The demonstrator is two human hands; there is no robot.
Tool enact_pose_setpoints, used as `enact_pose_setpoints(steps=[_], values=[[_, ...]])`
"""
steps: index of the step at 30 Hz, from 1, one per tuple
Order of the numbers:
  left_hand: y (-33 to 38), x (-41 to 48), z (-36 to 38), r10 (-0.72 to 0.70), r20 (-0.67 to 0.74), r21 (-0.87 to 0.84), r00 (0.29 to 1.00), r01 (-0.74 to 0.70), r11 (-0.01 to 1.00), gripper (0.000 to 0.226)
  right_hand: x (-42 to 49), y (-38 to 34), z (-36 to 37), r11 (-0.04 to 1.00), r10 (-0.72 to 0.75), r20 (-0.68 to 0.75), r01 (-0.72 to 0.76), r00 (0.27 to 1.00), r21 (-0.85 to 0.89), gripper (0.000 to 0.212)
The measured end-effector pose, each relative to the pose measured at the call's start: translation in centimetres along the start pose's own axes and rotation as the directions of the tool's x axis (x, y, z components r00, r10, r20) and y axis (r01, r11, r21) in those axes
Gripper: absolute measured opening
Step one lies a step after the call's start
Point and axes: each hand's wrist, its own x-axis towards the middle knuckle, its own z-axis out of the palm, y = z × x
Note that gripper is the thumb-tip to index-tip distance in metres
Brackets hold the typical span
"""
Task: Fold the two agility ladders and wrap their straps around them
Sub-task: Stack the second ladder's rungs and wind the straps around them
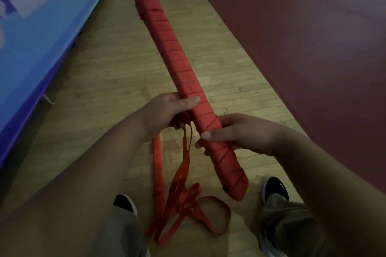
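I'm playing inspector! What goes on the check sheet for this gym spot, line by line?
Surface: wooden plank floor.
Job's things: folded ladder wrapped in red strap; loose strap hangs in loops below it; second ladder not seen.
Clutter: nothing seen.
Grips: left hand and right hand both hold the folded ladder near its close end.
Cables: nothing seen.
Surroundings: blue banner on the left, maroon floor on the right, black shoes below.

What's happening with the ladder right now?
A person holds one folded ladder bundle in both hands, already wrapped along nearly its whole length. The left hand grips the middle, the right hand nearer the lower end. Leftover strap hangs below the left hand and piles on the wooden floor.
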Motion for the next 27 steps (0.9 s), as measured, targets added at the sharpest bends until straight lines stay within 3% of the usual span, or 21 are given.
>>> enact_pose_setpoints(steps=[6, 9, 14, 20, 27], values=[[0.7, -0.5, -0.1, -0.001, -0.099, 0.188, 0.995, 0.019, 0.982, 0.042, 0.0, 0.0, 0.2, 0.997, -0.075, -0.182, 0.079, 0.980, 0.011, 0.028], [0.4, -0.4, -0.5, -0.038, -0.146, 0.292, 0.989, 0.080, 0.953, 0.051, 0.7, 0.5, 0.5, 0.996, -0.088, -0.293, 0.081, 0.952, -0.037, 0.023], [0.4, -0.4, -0.7, -0.126, -0.203, 0.325, 0.971, 0.188, 0.927, 0.073, 1.7, 1.3, 1.1, 0.991, -0.111, -0.398, 0.070, 0.911, -0.117, 0.020], [1.0, -0.8, -1.3, -0.179, -0.184, 0.264, 0.967, 0.224, 0.938, 0.054, 2.1, 1.4, 1.6, 0.983, -0.142, -0.476, 0.067, 0.868, -0.172, 0.022], [1.4, -1.0, -0.9, -0.140, -0.189, 0.137, 0.972, 0.167, 0.976, 0.032, 2.7, 2.2, 1.4, 0.933, -0.209, -0.597, -0.024, 0.774, -0.358, 0.023]])
